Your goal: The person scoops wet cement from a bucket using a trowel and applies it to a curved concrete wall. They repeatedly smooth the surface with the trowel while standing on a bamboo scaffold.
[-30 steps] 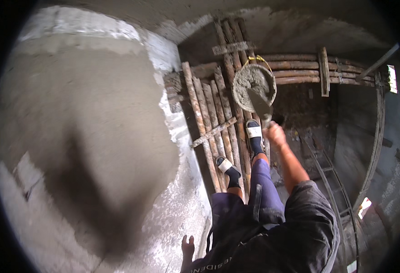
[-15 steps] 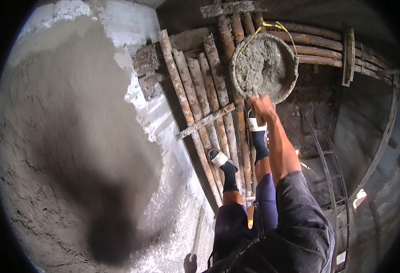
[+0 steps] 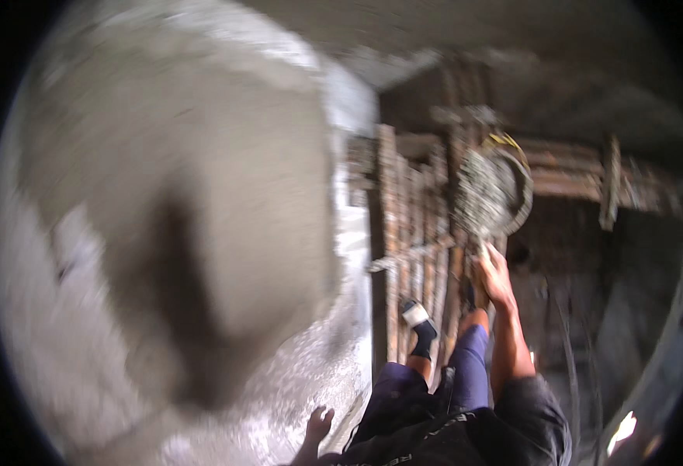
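My right hand (image 3: 494, 276) is closed round the handle of a trowel (image 3: 482, 243). A heap of wet grey mortar (image 3: 480, 193) covers its blade, over the left side of a round bucket (image 3: 525, 206). The bucket has a mortar-crusted rim and a yellow handle (image 3: 504, 140); the heap hides much of its inside. Low on the left, by the wall's foot, my left hand (image 3: 320, 423) holds nothing that I can see, its fingers somewhat apart. Motion blurs the picture.
On the left stands a wall with a broad patch of fresh grey plaster (image 3: 272, 194) and whitish bare areas. Rusty, mortar-spotted poles (image 3: 403, 287) form the platform under my feet, with a crosspiece (image 3: 411, 255) over them. More poles (image 3: 566, 171) run rightward behind the bucket.
My right hand has raised the trowel with a load of mortar from the bucket. The view has swung left, so the wall fills more of it. My left hand shows more fully.
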`<state>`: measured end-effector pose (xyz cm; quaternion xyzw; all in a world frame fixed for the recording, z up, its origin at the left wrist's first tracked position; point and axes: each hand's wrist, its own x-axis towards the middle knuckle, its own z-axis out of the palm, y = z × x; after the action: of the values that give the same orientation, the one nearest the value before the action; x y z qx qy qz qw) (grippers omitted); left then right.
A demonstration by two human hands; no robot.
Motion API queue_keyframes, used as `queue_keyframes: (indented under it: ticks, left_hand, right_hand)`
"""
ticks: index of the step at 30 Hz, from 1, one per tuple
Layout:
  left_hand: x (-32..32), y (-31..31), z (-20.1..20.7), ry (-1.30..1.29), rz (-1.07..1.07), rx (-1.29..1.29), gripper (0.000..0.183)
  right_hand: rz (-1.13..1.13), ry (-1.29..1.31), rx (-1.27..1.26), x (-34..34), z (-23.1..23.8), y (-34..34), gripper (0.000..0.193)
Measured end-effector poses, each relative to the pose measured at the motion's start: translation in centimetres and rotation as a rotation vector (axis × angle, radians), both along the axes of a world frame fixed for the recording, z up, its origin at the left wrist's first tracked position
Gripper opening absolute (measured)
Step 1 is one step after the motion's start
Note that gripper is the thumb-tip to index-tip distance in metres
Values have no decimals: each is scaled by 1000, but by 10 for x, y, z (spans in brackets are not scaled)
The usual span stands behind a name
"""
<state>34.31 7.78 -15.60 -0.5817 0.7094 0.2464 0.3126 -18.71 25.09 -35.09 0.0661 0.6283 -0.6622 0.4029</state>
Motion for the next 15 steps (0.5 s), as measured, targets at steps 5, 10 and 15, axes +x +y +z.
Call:
queue_keyframes:
  ticks: [5,10,15]
  left_hand:
    - [-4,-6,22,137,63,-150,52]
    - [36,-9,42,272,79,-274,51]
    - [112,17,32,277,219,-362,49]
  right_hand:
    - [-308,-121,-430,39,186,-54,37]
    - [-519,-103,-710,61,303,-102,35]
    - [-901,498,-478,49,359,-183,43]
